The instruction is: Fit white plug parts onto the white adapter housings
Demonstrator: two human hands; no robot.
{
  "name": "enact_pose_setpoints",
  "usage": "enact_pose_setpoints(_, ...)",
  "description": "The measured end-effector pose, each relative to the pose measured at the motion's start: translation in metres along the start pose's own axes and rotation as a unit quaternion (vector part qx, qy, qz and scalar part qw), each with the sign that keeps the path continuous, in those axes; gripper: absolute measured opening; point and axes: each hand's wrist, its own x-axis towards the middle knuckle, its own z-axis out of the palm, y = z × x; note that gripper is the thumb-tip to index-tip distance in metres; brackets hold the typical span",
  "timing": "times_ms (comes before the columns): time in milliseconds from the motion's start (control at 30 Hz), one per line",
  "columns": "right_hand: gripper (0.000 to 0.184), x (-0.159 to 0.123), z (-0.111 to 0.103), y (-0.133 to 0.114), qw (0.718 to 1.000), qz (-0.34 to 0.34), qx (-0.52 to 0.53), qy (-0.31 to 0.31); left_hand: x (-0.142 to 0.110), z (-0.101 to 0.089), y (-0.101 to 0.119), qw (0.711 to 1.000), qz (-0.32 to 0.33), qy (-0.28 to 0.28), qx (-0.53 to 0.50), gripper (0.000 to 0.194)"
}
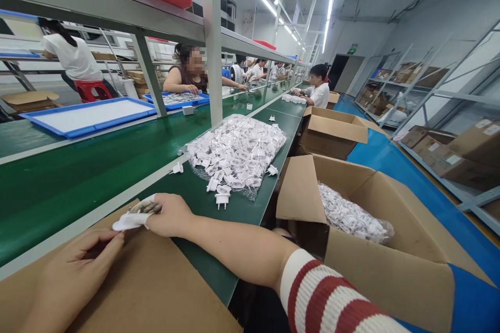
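My left hand point(88, 263) is closed at the lower left, with thumb and forefinger pinching the tip of a white finger covering point(130, 221). My right hand point(170, 214) reaches in from the right and meets that covering. Its fingers are mostly hidden by white material and greyish, soiled-looking parts, so their exact pose is unclear. Both hands are over a brown cardboard sheet point(156, 286) on the green bench. Beyond them lies a clear plastic bag point(238, 151) full of white plug adapters. Loose adapters, one a two-pin plug point(222, 199), lie around it.
An open carton point(390, 276) at the right holds another bag of adapters point(351, 213); a second carton point(332, 132) stands behind it. A shelf post point(211, 41) rises from the bench. Blue trays point(89, 117) stand across the green belt point(97, 182). Co-workers sit farther along.
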Motion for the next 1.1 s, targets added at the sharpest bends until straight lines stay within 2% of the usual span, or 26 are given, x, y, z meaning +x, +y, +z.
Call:
enact_pose_setpoints(133,0.032,0.000,-0.001,-0.001,1.000,0.006,0.005,-0.008,0.001,0.001,-0.003,1.000,0.022,0.003,0.001,0.039)
enact_pose_setpoints(433,0.034,0.001,0.002,0.004,0.999,0.019,0.024,-0.023,0.005,0.003,-0.011,1.000,0.028,0.000,0.004,0.034)
enact_pose_setpoints(533,0.034,0.007,0.005,0.010,0.999,0.012,0.040,-0.014,0.009,0.004,-0.016,0.999,0.035,-0.004,0.011,0.033)
enact_pose_setpoints(633,0.031,0.008,0.007,0.014,0.996,-0.001,0.089,0.015,0.006,0.006,-0.021,0.997,0.070,-0.002,0.011,0.032)
enact_pose_setpoints(767,0.028,0.001,0.010,0.010,0.987,0.012,0.151,0.043,-0.004,0.008,-0.023,0.992,0.100,-0.030,-0.078,0.040)
enact_pose_setpoints(867,0.027,-0.005,0.012,0.003,0.984,0.016,0.176,0.017,-0.007,0.008,-0.024,0.983,0.108,-0.025,-0.146,0.046)
enact_pose_setpoints(1100,0.036,-0.015,0.018,-0.002,0.983,0.020,0.180,-0.007,-0.010,0.008,-0.032,0.976,0.152,-0.032,-0.151,0.038)
